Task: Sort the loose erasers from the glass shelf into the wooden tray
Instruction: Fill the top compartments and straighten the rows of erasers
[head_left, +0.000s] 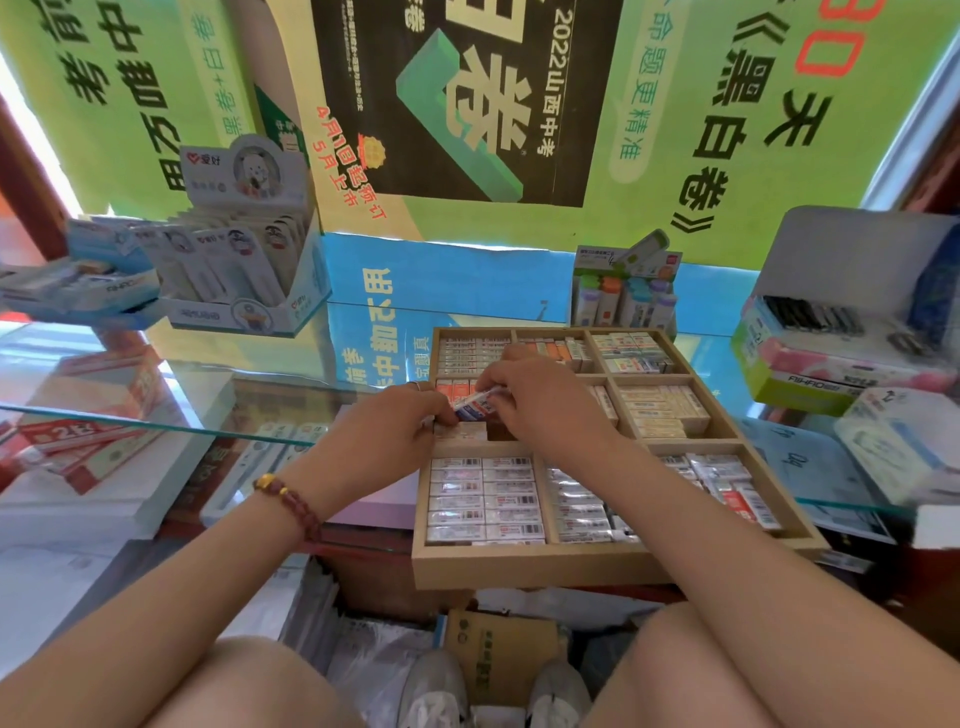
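A wooden tray (530, 569) with several compartments sits on the glass shelf (208, 374), packed with wrapped erasers in rows. Over its middle-left compartment, my left hand (400, 421) and my right hand (535, 400) both pinch one eraser (475, 407) with a white, blue and red wrapper, held tilted between them. Below it a pale eraser (462, 430) lies in that compartment. The hands hide most of the compartment's contents.
A display box of correction tapes (244, 270) stands at the back left, a box of glue sticks (623, 291) behind the tray, stacked stationery boxes (841, 358) at the right. Red-and-white boxes (88, 441) lie under the glass at left. My knees are below.
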